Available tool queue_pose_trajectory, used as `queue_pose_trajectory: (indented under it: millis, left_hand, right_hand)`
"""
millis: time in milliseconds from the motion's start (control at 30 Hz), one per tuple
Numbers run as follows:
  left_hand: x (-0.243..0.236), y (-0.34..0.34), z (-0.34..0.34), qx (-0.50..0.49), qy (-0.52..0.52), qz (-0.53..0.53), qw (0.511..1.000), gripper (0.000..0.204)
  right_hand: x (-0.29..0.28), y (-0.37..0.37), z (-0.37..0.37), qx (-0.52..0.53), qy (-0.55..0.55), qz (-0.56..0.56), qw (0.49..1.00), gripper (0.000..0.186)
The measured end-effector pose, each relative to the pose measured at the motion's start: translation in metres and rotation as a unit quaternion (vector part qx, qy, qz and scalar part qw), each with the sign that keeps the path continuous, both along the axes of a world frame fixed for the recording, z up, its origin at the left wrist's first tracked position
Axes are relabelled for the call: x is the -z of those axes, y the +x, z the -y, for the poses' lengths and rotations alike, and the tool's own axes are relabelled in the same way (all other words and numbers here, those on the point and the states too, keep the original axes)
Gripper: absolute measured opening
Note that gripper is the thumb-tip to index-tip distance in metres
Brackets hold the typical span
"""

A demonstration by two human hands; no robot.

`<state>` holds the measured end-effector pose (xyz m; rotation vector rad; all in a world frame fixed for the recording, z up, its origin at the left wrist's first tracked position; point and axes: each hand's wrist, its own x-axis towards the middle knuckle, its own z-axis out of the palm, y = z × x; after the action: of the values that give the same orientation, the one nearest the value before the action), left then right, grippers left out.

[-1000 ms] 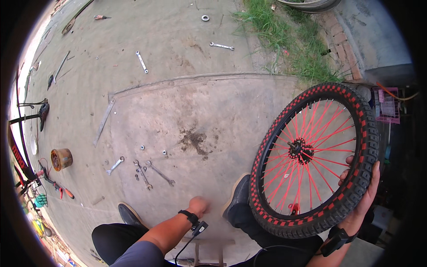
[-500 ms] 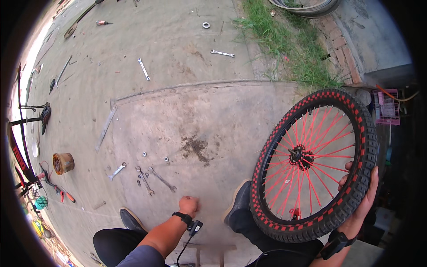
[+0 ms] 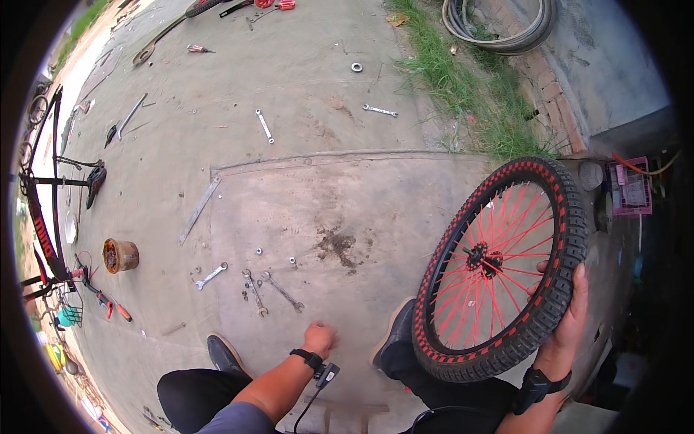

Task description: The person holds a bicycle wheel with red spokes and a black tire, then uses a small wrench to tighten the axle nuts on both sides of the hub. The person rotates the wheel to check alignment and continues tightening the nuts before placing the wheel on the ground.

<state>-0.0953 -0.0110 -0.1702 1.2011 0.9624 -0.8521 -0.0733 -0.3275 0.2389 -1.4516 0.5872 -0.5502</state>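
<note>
A bicycle wheel (image 3: 575, 235) with a knobby black tyre, red checkered sidewalls and red spokes stands tilted on the right, its lower edge by my right leg. My right hand (image 3: 573, 311) grips the tyre at its right side, with fingertips showing through on the spoke side of the rim. My left hand (image 3: 320, 339) hangs above the concrete between my feet, fingers curled in; whatever lies inside them, if anything, is hidden. Closest to it on the ground are several wrenches, one of them a double-ended wrench (image 3: 283, 291), and a small nut (image 3: 292, 260).
Farther off lie a wrench (image 3: 264, 126), another wrench (image 3: 380, 111) and a metal ring (image 3: 356, 67). A rusty tin (image 3: 121, 256) stands left, near a bicycle frame (image 3: 47, 210). Tyres (image 3: 499, 43) lean by the wall beyond the grass. A pink wire basket (image 3: 629, 186) sits right.
My view has swung, so the ground and tools sit farther right and lower. The wheel has tilted more edge-on, still in my right hand. My left hand stays curled.
</note>
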Motion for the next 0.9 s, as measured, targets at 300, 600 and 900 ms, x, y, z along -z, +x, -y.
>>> queue_pose_trajectory:
  millis: [300, 600, 900]
  left_hand:
    - [-0.112, 0.035, -0.035, -0.086, -0.065, 0.117, 0.987, 0.025]
    - [-0.291, 0.045, -0.112, -0.121, -0.036, 0.284, 0.95, 0.02]
    - [-0.493, -0.025, -0.09, -0.113, -0.119, 0.391, 0.906, 0.025]
  right_hand:
    - [-0.02, 0.019, -0.031, -0.073, -0.011, 0.021, 0.997, 0.037]
    - [-0.047, 0.016, -0.072, -0.219, 0.135, 0.042, 0.965, 0.026]
    - [-0.083, 0.015, -0.067, -0.359, 0.17, 0.001, 0.918, 0.03]
